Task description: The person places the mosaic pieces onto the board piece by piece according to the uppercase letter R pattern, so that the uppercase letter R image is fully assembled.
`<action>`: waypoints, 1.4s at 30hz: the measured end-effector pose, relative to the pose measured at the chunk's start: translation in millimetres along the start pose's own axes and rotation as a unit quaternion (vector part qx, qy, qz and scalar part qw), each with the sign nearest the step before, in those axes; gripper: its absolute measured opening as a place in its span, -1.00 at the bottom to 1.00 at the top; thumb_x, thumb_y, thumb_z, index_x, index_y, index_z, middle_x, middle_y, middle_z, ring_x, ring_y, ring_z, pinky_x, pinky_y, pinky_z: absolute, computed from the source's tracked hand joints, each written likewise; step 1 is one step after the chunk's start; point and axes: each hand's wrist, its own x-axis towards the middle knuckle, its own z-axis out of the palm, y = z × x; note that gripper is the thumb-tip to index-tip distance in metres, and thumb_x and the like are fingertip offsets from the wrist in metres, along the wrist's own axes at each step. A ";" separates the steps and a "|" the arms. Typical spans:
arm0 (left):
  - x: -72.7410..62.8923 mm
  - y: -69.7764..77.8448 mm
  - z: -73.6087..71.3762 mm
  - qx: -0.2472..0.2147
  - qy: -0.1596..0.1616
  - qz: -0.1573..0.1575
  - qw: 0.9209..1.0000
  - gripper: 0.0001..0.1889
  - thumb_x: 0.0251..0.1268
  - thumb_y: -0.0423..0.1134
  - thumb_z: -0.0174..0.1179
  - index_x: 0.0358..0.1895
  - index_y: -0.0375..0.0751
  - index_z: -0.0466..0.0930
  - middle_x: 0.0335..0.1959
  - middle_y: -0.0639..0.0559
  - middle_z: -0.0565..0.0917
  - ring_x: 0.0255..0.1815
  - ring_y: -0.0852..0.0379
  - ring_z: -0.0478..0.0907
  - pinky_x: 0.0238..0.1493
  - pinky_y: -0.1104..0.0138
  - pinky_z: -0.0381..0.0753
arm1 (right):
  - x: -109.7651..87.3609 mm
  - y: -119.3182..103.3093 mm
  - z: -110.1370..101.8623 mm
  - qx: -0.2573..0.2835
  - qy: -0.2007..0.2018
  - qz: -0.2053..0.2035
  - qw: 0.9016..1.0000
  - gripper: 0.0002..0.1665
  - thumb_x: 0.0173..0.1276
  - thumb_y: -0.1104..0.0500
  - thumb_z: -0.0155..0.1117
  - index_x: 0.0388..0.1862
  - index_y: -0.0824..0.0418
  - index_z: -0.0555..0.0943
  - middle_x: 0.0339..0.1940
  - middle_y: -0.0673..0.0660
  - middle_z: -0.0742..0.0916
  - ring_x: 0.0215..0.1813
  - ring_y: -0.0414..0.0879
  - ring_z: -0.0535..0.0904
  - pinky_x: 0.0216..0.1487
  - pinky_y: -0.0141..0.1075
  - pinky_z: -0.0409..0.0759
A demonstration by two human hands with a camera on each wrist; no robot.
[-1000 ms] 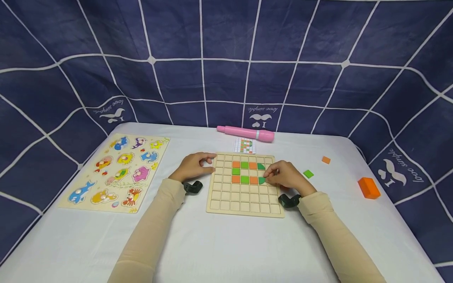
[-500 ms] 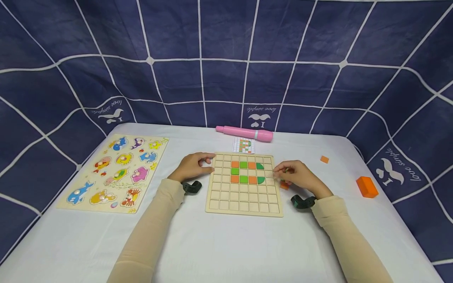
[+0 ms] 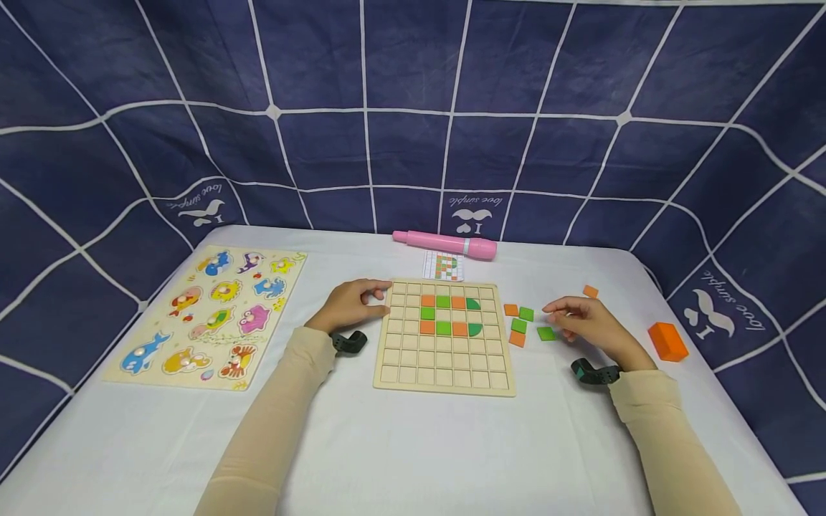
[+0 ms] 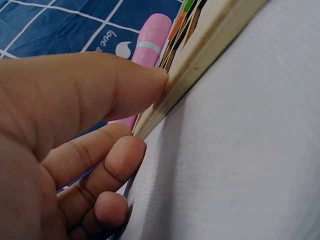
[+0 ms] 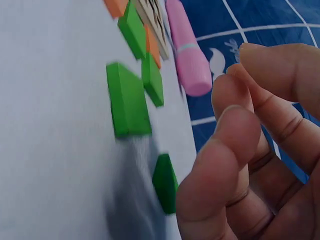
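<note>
A wooden grid board [image 3: 445, 360] lies in the middle of the table, with orange, light green and rounded dark green tiles set in several cells. My left hand [image 3: 350, 304] touches the board's left edge with thumb and fingertips, fingers not wrapped round it. Right of the board, my right hand [image 3: 590, 322] hovers over the table, its fingers loosely bent and nothing visible between them. Loose tiles lie nearby: an orange tile [image 3: 510, 309], a green tile [image 3: 525, 314] and several others. In the right wrist view a dark green piece [image 5: 165, 185] lies beside the fingers.
Behind the board are a small pattern card [image 3: 443, 266] and a pink pen-shaped object [image 3: 445, 244]. A sea-animal puzzle board [image 3: 206, 315] lies at the left. An orange block [image 3: 667, 342] stands at the right. Blue grid-patterned cloth [image 3: 413, 107] hangs behind.
My right hand has let go of the dark green tile on the board and moved right, uncovering loose tiles beside the board. The left hand stays in place.
</note>
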 end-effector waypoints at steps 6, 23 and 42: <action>0.2 -0.7 0.1 0.001 0.002 -0.002 1.000 -0.37 0.31 -0.09 0.48 0.46 -0.10 0.65 -0.14 0.13 0.64 -0.26 0.12 0.39 -0.12 0.22 0.33 | -9.3 13.9 -12.6 0.004 0.018 0.015 1.000 -0.57 0.58 0.26 0.36 0.26 0.54 0.62 -0.21 0.07 0.74 -0.40 -0.12 0.56 -0.30 -0.34 0.66; 0.5 -1.3 1.2 -0.006 0.005 0.004 1.000 -0.37 0.28 -0.08 0.49 0.43 -0.12 0.67 -0.14 0.12 0.66 -0.26 0.13 0.40 -0.11 0.22 0.33 | -11.0 22.5 -13.7 0.012 0.014 0.016 1.000 -0.58 0.57 0.30 0.34 0.25 0.58 0.60 -0.33 0.02 0.72 -0.41 -0.14 0.54 -0.31 -0.36 0.66; 0.6 -2.7 1.3 -0.006 0.004 0.002 1.000 -0.37 0.30 -0.08 0.48 0.44 -0.13 0.66 -0.13 0.12 0.66 -0.25 0.12 0.39 -0.11 0.22 0.33 | -5.6 29.3 -4.6 -0.002 -0.026 0.009 1.000 -0.58 0.42 0.37 0.43 0.19 0.57 0.64 -0.23 0.10 0.70 -0.31 -0.19 0.54 -0.27 -0.42 0.57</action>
